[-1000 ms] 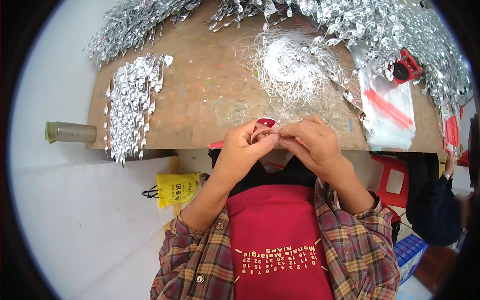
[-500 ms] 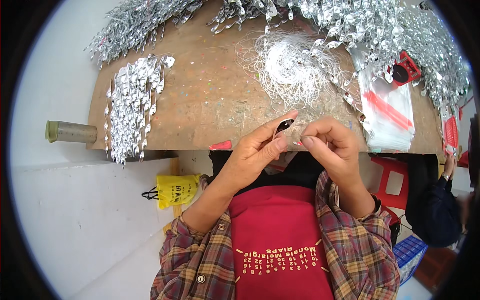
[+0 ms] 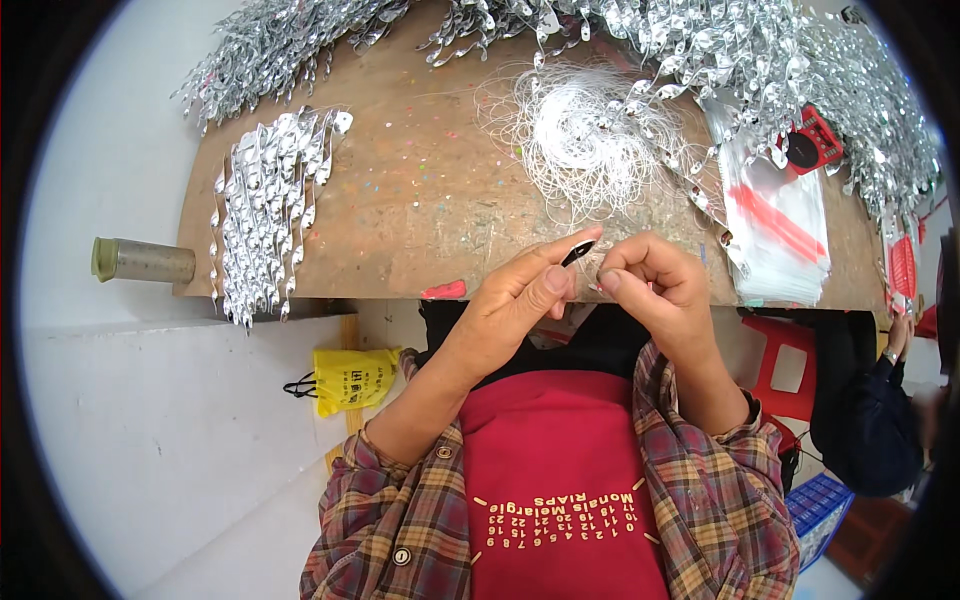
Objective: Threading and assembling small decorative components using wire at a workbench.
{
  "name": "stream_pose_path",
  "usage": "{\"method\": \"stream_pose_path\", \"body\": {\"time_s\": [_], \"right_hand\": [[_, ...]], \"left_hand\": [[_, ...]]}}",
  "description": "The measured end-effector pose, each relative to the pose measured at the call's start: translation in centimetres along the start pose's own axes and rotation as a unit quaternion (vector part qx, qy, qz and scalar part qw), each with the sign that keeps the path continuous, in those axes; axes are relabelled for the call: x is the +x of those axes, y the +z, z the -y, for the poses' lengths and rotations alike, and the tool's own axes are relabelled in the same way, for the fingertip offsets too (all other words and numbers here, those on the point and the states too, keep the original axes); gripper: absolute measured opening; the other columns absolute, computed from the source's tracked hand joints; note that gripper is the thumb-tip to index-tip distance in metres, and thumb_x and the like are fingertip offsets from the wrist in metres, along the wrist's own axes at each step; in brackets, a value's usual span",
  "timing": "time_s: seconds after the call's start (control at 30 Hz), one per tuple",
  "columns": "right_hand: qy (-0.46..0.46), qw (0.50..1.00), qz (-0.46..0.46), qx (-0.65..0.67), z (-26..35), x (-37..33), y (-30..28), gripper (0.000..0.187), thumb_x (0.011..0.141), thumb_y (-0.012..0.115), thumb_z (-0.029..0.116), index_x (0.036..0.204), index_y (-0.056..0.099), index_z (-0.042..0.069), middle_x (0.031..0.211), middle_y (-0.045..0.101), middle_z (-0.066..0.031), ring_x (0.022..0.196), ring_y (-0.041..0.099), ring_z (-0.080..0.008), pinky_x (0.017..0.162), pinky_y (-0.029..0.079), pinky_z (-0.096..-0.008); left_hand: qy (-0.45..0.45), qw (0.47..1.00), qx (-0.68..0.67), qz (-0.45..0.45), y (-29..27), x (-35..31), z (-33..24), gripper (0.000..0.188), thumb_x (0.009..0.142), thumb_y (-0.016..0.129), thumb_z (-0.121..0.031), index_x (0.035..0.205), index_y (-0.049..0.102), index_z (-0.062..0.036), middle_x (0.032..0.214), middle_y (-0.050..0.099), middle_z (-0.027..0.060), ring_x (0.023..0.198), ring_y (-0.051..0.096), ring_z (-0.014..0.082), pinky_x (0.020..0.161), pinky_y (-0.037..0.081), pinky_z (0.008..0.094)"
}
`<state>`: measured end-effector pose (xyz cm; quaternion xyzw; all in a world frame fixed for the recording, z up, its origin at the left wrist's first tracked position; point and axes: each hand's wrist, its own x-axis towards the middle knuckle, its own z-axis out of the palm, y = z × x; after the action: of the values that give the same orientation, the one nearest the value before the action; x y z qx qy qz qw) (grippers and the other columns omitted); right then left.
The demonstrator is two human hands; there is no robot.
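Between the thumb and forefinger of my left hand [image 3: 512, 300] is a small shiny metallic leaf-shaped piece [image 3: 578, 252], dark on the side that shows. My right hand [image 3: 660, 288] is just beside it, thumb and bent fingers pinched together. Whatever sits in that pinch is too small to make out. Both hands are held at the table's near edge, in front of my red apron. Beyond them lies a loose tangle of thin white cord [image 3: 590, 135].
Silver twisted strands [image 3: 270, 205] lie in rows at the left of the table [image 3: 420, 200]. More silver strands [image 3: 700, 50] heap along the back. Clear plastic bags [image 3: 775, 235] and a red device [image 3: 812, 143] are at right. A metal tube [image 3: 150, 262] juts out left. Another person [image 3: 870, 430] sits at far right.
The metallic piece has turned in my left fingers and now looks narrower. My right hand has shifted slightly left, closer to it.
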<state>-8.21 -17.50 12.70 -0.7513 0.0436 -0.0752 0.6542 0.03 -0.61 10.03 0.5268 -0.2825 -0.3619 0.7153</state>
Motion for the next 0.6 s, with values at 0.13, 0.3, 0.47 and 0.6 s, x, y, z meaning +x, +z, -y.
{"method": "stream_pose_path", "body": {"time_s": [0.13, 0.3, 0.47, 0.6], "right_hand": [[0.033, 0.999, 0.009, 0.027, -0.12, 0.05, -0.18, 0.003, 0.083, 0.056, 0.003, 0.083, 0.055, 0.001, 0.065, 0.048, 0.0061, 0.055, 0.037, 0.0011, 0.049, 0.025, -0.0157], [0.05, 0.996, 0.028, 0.067, -0.52, 0.1, -0.44, 0.004, 0.082, 0.057, 0.004, 0.083, 0.054, 0.002, 0.068, 0.05, 0.0047, 0.058, 0.04, 0.0003, 0.051, 0.028, -0.0158], [0.082, 0.992, 0.034, 0.085, -0.25, 0.25, -0.49, 0.006, 0.082, 0.058, 0.006, 0.082, 0.054, 0.002, 0.069, 0.052, 0.0036, 0.059, 0.041, -0.0004, 0.052, 0.029, -0.0157], [0.059, 0.992, 0.006, 0.108, -0.59, 0.33, 0.14, 0.005, 0.081, 0.06, 0.007, 0.079, 0.056, 0.004, 0.058, 0.041, 0.0101, 0.051, 0.031, 0.0019, 0.046, 0.022, -0.0176]], "left_hand": [[0.002, 1.0, 0.008, 0.001, -0.1, -0.04, 0.05, 0.045, 0.094, 0.045, -0.032, 0.13, 0.044, -0.0058, 0.084, 0.049, -0.0011, 0.07, 0.043, 0.0062, 0.068, 0.038, 0.0188], [-0.019, 1.0, 0.019, -0.001, -0.1, -0.19, -0.32, 0.044, 0.092, 0.048, -0.03, 0.128, 0.047, -0.0055, 0.1, 0.053, 0.0029, 0.077, 0.046, 0.0072, 0.071, 0.04, 0.0196], [-0.009, 0.999, 0.032, -0.014, 0.0, -0.2, -0.53, 0.042, 0.091, 0.052, -0.025, 0.128, 0.047, -0.0056, 0.109, 0.054, 0.0062, 0.094, 0.049, 0.0103, 0.082, 0.04, 0.0233], [-0.009, 0.999, 0.041, -0.015, -0.19, -0.34, -0.23, 0.042, 0.09, 0.053, -0.024, 0.128, 0.047, -0.0059, 0.11, 0.054, 0.0074, 0.098, 0.049, 0.0109, 0.085, 0.039, 0.0244]]}}
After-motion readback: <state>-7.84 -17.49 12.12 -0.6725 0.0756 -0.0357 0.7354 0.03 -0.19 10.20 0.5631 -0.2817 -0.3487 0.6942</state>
